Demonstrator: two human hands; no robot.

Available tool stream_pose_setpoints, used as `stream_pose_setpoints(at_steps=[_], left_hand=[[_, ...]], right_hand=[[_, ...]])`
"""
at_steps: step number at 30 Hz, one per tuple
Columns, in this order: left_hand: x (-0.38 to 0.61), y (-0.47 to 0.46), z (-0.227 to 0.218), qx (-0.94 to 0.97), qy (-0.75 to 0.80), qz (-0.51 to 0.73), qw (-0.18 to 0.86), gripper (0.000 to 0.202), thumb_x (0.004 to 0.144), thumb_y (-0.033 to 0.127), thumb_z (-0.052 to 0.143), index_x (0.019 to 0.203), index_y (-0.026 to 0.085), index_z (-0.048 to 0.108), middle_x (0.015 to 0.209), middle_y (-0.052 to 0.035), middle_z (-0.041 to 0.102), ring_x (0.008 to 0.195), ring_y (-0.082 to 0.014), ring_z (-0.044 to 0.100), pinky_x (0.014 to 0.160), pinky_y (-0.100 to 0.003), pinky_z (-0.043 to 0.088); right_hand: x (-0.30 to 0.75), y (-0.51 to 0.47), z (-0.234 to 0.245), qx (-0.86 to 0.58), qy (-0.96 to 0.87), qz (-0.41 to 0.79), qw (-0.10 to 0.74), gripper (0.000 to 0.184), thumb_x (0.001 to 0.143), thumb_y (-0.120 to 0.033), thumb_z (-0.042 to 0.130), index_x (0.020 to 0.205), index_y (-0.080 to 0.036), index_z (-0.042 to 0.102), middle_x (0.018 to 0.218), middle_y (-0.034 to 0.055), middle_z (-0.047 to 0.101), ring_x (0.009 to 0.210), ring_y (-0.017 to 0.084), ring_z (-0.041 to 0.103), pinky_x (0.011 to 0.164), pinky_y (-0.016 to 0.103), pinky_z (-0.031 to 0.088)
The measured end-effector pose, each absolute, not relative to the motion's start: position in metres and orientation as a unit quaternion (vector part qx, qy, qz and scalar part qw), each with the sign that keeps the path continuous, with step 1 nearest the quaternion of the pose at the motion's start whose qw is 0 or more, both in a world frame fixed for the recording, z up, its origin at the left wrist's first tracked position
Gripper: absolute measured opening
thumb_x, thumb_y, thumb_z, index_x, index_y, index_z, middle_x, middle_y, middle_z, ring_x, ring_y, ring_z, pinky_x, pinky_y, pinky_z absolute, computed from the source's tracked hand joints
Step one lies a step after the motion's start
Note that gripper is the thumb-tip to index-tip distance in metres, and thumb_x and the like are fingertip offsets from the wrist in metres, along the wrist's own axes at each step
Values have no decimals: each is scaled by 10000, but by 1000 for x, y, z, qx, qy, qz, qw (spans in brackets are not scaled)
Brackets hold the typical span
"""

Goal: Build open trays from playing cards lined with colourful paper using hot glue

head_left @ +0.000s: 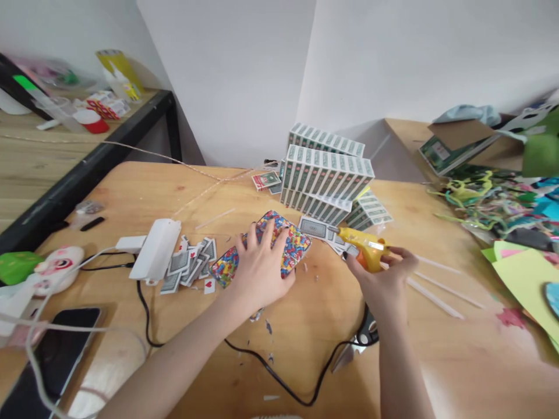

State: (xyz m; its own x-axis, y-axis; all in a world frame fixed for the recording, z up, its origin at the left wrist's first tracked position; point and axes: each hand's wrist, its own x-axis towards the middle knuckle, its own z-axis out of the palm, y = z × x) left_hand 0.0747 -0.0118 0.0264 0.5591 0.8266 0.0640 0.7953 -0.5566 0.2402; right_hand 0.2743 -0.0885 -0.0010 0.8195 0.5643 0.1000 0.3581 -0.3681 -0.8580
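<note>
My left hand [261,260] lies across a flat, rectangular thing with a busy red, blue and yellow pattern [296,244]. Its fingers are spread over the top, and the thumb is near the lower right edge. My right hand [384,273] grips a yellow hot glue gun [364,241], its nozzle pointing left toward a row of grey-backed playing cards [315,227]. Behind them stand stacked green-and-white card boxes [327,171]. To the left of my left hand is a loose heap of playing cards [192,263].
Scissors [367,329] and a black cord [279,381] lie in front. Clear glue sticks [437,297] are at right, near coloured paper [519,279]. A white power strip [156,250], a phone [56,355] and white cables are at left. A string crosses the back left.
</note>
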Motion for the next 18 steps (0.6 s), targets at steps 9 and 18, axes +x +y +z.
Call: stream_pose_setpoints(at_steps=[9,18], left_hand=[[45,-18,39,958,186,48,211,672,667,126,560,1311,281,446,1476,15,373,1405,-232,218,1158,-502,141],[58,-19,27,942,255,95,194,694,709,561,632,1313,262,464,1443,-63,405,1367,-302,276,1147,-542,166]], right_hand=[[275,-87,36,-790,-448,86,410,624,711,-298,640,1299,-277,434,769,-15,554,525,113,537,530,261,477],[294,-61,19,-736,-622,-21,267,587,760,-253,570,1334,-297,453,995,41,639,595,129,567,609,291,499]])
